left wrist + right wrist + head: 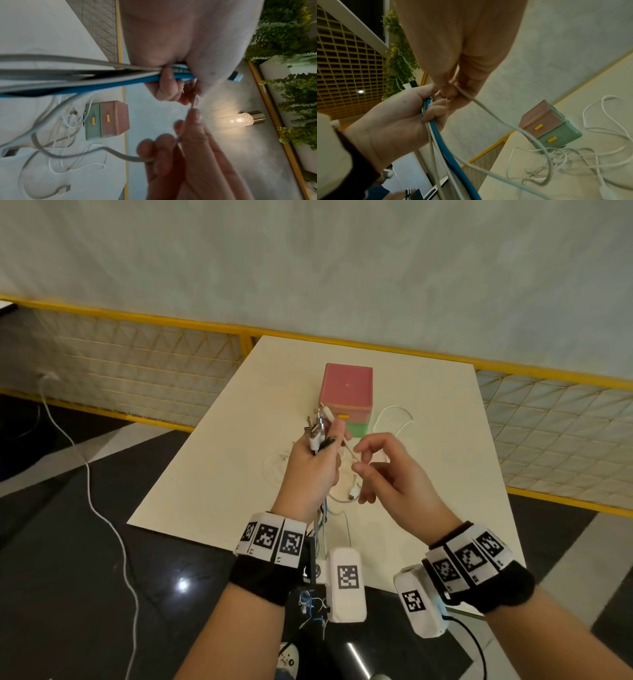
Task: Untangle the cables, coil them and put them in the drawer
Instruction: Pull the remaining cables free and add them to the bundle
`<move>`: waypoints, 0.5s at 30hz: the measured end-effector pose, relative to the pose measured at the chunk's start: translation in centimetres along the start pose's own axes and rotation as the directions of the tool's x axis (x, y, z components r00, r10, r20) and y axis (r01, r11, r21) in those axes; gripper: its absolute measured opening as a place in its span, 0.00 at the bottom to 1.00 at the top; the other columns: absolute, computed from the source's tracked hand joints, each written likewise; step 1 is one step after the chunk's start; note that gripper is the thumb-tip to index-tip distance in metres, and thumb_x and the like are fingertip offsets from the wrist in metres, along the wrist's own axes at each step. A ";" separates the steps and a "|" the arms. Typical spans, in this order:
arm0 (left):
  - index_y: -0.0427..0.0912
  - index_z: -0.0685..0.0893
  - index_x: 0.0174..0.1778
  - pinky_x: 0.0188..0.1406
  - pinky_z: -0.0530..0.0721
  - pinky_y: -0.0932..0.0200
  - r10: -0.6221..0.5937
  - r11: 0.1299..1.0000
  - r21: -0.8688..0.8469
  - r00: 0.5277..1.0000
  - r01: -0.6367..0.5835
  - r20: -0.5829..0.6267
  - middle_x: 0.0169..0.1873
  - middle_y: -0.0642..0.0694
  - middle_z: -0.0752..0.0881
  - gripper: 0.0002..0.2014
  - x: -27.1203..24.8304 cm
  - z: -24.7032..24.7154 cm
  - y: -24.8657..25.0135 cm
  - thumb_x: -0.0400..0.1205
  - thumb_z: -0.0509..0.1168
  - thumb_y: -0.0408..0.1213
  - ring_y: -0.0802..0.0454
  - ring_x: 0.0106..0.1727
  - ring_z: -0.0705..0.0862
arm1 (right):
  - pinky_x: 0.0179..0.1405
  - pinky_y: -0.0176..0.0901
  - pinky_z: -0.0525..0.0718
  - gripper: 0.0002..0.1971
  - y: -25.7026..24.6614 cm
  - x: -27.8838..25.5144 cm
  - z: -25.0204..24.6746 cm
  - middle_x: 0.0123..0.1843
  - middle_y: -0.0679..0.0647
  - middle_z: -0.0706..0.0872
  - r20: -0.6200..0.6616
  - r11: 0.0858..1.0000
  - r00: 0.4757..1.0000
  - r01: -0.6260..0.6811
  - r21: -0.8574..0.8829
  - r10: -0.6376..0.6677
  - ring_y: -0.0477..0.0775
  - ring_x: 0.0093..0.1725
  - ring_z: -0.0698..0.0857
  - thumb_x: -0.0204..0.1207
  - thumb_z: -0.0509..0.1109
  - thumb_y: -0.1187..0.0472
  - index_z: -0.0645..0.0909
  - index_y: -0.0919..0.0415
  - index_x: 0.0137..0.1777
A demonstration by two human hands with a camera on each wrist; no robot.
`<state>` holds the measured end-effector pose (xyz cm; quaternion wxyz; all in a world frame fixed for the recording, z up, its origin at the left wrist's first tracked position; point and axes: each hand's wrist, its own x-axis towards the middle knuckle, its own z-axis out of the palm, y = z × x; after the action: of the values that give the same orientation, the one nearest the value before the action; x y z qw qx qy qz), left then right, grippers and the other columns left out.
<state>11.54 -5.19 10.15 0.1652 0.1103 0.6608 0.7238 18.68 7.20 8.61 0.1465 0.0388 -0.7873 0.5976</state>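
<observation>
My left hand [317,460] grips a bundle of cables [318,429] upright above the table, plug ends sticking out of the fist; a blue cable [444,147] and white ones hang down from it. My right hand [368,463] pinches a single white cable [351,453] between thumb and fingertips just right of the left fist. That cable [498,121] runs down to a loose white tangle [573,157] on the table. The small drawer box [346,397], pink over green with yellow handles, stands beyond both hands with both drawers shut.
The cream table [212,453] ends at a yellow mesh railing [137,364] behind and at both sides. A white cord [89,494] trails over the dark floor at left. A lit lamp [240,119] and green plants [288,40] show in the left wrist view.
</observation>
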 end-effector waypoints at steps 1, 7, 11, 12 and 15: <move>0.42 0.79 0.38 0.19 0.61 0.63 0.023 0.999 -0.031 1.000 -0.024 -0.015 0.17 0.56 0.67 0.15 -0.1 0.1 0.1 0.89 0.58 0.43 0.57 0.20 0.60 | 0.32 0.35 0.80 0.07 0.1 0.0 0.0 0.42 0.46 0.77 0.033 0.998 0.999 -0.019 -0.061 0.021 0.48 0.28 0.79 0.82 0.63 0.66 0.76 0.51 0.51; 0.44 0.77 0.38 0.38 0.79 0.57 0.133 0.951 -0.258 0.977 -0.173 -0.166 0.19 0.53 0.66 0.16 0.6 -1.8 2.3 0.91 0.51 0.39 0.55 0.26 0.75 | 0.36 0.31 0.73 0.14 2.6 -0.8 0.1 0.31 0.48 0.74 0.256 0.958 0.955 -0.079 -0.275 0.152 0.42 0.31 0.73 0.86 0.56 0.58 0.81 0.57 0.44; 0.47 0.72 0.36 0.17 0.60 0.63 0.163 0.902 -0.376 0.974 -0.211 -0.156 0.20 0.53 0.60 0.17 0.7 -4.3 3.9 0.90 0.53 0.48 0.58 0.19 0.58 | 0.39 0.27 0.73 0.14 5.2 -0.1 -2.0 0.31 0.38 0.79 0.179 0.912 0.958 -0.141 -0.384 0.223 0.38 0.33 0.76 0.86 0.57 0.58 0.80 0.50 0.40; 0.48 0.71 0.34 0.16 0.56 0.63 0.173 0.912 -0.350 0.973 -0.216 -0.151 0.19 0.54 0.59 0.18 0.6 -4.7 4.1 0.88 0.54 0.50 0.58 0.19 0.56 | 0.41 0.30 0.74 0.15 5.6 0.3 -2.6 0.32 0.39 0.80 0.185 0.898 0.955 -0.139 -0.418 0.234 0.38 0.34 0.76 0.85 0.57 0.58 0.80 0.49 0.39; 0.49 0.67 0.28 0.16 0.54 0.64 0.172 0.941 -0.274 0.979 -0.197 -0.113 0.17 0.55 0.59 0.20 0.3 -5.1 4.7 0.80 0.65 0.54 0.59 0.17 0.55 | 0.40 0.42 0.79 0.14 5.6 1.4 -3.7 0.35 0.46 0.82 0.164 0.879 0.946 -0.182 -0.441 0.278 0.39 0.36 0.78 0.85 0.58 0.58 0.81 0.53 0.40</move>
<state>8.88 -10.08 14.24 0.0819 0.1152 0.5436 0.8274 16.69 12.49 4.67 -0.0103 -0.0212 -0.9076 0.4191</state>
